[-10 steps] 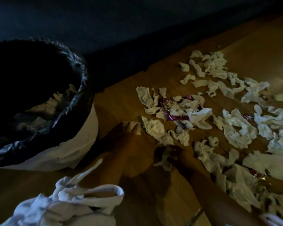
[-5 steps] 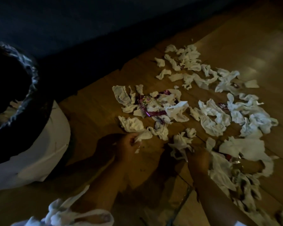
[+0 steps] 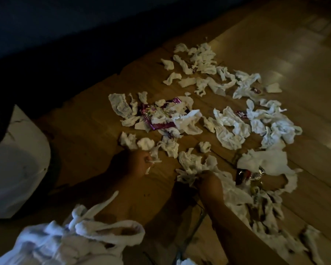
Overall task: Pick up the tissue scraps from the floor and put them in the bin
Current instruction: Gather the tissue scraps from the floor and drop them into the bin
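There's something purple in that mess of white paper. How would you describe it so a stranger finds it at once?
From the white bin at the left edge, look right across the wooden floor to the first cluster of tissue scraps. In its middle lies a purple foil wrapper, partly buried. It is shiny and the largest purple piece; its neighbours are plain crumpled white.

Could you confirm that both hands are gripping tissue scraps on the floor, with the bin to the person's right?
Not quite: the bin stands to the person's left, as the head view shows. The left hand and right hand do grip tissue scraps.
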A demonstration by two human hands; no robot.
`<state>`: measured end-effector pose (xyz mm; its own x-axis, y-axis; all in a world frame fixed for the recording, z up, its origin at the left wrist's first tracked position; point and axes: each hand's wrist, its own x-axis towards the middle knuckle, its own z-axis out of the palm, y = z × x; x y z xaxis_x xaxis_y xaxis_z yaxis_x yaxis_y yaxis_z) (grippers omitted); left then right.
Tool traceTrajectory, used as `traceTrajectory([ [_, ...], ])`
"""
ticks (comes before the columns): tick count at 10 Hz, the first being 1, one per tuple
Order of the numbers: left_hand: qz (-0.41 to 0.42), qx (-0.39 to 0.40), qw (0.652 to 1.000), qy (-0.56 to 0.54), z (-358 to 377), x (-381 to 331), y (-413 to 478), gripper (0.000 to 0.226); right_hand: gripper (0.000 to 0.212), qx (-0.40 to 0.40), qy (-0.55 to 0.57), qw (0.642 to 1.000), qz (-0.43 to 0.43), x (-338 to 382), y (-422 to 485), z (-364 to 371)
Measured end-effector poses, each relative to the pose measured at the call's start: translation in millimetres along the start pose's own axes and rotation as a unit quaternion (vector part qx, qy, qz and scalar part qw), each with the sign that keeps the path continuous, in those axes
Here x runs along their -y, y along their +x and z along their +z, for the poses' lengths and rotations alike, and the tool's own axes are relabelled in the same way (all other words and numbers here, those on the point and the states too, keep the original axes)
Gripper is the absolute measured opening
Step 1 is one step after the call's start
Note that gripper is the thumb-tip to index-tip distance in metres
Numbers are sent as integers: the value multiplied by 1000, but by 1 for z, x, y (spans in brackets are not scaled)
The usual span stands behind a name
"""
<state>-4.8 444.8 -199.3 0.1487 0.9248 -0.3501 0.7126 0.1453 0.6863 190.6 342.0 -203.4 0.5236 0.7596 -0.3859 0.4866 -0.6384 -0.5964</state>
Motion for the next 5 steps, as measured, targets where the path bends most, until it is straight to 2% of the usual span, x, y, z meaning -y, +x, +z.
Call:
traceTrajectory([
  [1, 6, 4, 1000, -13, 6, 4, -13, 16, 23, 14, -6, 1000, 1, 9, -2, 2],
  [2, -6, -11, 998, -61, 3, -1, -27, 15, 22, -11, 21, 998, -62, 17, -11, -5],
  [3, -24, -29, 993, -114, -13, -16, -43, 16, 30, -53, 98, 990, -85, 39, -24, -13],
  [4, -19, -17, 992, -123, -41, -37, -61, 16, 49, -47, 139, 985, -90, 63, -39, -21],
  [5, -5, -4, 989, -146, -76, -59, -82, 11, 38, -41, 150, 982, -106, 85, -56, -25],
])
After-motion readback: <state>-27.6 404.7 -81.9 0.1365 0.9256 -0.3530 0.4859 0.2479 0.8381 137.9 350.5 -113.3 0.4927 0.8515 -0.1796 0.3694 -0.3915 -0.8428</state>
